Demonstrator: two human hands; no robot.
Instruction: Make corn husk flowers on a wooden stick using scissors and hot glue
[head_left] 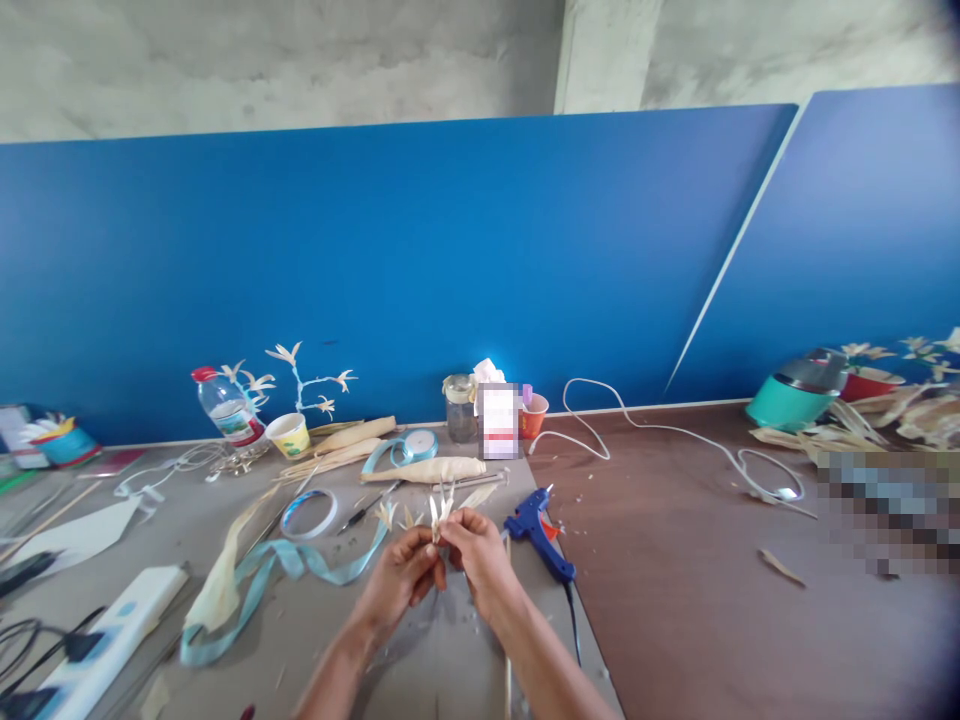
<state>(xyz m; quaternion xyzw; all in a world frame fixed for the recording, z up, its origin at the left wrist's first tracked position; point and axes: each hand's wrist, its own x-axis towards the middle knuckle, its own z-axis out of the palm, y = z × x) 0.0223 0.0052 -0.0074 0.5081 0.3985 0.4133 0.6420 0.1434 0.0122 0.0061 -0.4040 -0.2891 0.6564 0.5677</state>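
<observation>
My left hand [406, 578] and my right hand [481, 562] meet over the front of the grey table. Both have their fingers pinched on a small cream flower of dried husk [440, 510], its narrow petals pointing up. Its base is hidden by my fingertips. Just beyond my left hand lie small husk flowers [387, 514], beside the end of a light blue ribbon [341, 572]. A blue glue gun [541, 532] rests to the right of my right hand. Behind the flower lies a longer piece of husk [431, 470].
A white power strip [112, 645] with black plugs is at front left. Farther back stand a plastic bottle [231, 410], a yellow cup [289, 436] with a flower branch, a glass jar [460, 410] and a tape roll [310, 514]. A white cable [660, 428] crosses the brown table.
</observation>
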